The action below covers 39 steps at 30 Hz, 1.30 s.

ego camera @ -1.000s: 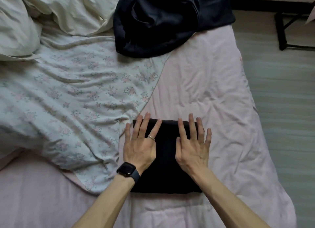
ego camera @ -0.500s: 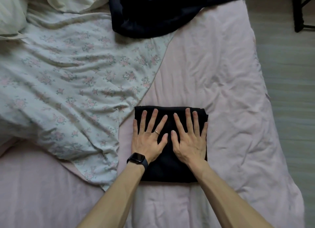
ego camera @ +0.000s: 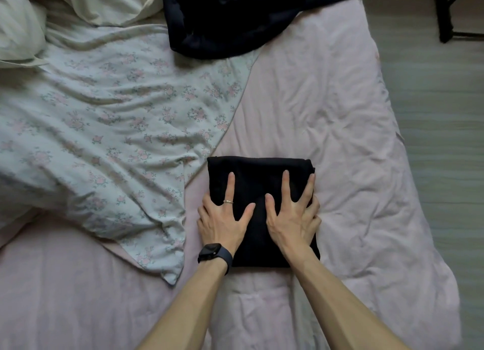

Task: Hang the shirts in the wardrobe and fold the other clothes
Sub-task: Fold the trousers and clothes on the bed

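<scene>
A black garment (ego camera: 258, 175) lies folded into a neat rectangle on the pink bed sheet (ego camera: 327, 108). My left hand (ego camera: 222, 218) holds its left edge: thumb and one ringed finger lie on top, the other fingers curl round the side. At the right edge my right hand (ego camera: 293, 216) grips the same way, thumb and forefinger on top and outer fingers wrapped over the side. A second, dark navy garment (ego camera: 235, 17) lies crumpled at the far end of the bed.
A floral duvet (ego camera: 104, 119) is bunched over the left half of the bed, with a cream pillow (ego camera: 18, 32) at the far left. Wooden floor (ego camera: 445, 140) runs along the right side, and a black furniture leg (ego camera: 445, 22) stands at the top right.
Both hands lay flat on top of the folded black garment. They have slid outward and toward me, and their outer fingers now curl round its left and right edges.
</scene>
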{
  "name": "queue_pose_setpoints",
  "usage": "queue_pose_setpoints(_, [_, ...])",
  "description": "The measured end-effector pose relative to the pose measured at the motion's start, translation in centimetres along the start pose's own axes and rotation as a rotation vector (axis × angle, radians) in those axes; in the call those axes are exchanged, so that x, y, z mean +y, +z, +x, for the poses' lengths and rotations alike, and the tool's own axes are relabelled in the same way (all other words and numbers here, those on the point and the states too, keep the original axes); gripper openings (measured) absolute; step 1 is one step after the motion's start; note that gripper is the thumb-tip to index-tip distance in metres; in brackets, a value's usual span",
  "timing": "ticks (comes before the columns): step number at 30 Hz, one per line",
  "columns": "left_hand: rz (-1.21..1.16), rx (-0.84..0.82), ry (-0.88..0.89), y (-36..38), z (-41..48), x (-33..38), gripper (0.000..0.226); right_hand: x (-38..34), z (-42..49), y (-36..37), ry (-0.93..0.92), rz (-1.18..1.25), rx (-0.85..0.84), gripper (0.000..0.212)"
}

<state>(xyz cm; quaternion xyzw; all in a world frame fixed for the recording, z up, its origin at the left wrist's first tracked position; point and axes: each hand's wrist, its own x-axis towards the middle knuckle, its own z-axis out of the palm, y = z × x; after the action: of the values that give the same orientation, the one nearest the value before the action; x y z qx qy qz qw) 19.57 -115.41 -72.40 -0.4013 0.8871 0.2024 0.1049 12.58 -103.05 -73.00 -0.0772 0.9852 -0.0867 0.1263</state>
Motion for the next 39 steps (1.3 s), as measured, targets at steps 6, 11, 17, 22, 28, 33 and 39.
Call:
queue_pose_setpoints(6, [-0.137,-0.075,0.015,-0.2,0.3,0.2,0.086,1.1,1.0,0.0,-0.028,0.038,-0.023,0.071])
queue_pose_setpoints(11, [-0.157,-0.065,0.05,-0.1,0.4,0.0,0.084,0.8,0.6,-0.1,-0.025,0.03,-0.028,0.069])
queue_pose_setpoints(17, [-0.205,-0.035,0.099,-2.2,-0.7,0.2,0.076,0.9,0.1,-2.0,-0.049,0.125,-0.005,0.066])
queue_pose_setpoints(22, [-0.236,0.018,0.064,-6.3,-3.3,0.4,0.068,-1.0,-1.5,-5.7,-0.158,0.131,0.048,0.06])
queue_pose_setpoints(28, [-0.359,0.156,-0.082,-15.1,-7.4,-0.8,0.066,-6.6,-4.3,-12.8,-0.307,0.283,-0.026,0.065])
queue_pose_setpoints(33, [-0.361,0.347,-0.179,-22.7,-13.1,-2.5,0.064,-11.6,-8.3,-18.2,-0.492,0.298,-0.132,0.066])
queue_pose_setpoints(39, [-0.243,0.601,-0.317,-35.2,-23.2,-5.5,0.064,-19.2,-16.0,-25.5,-0.753,0.493,-0.286,0.076])
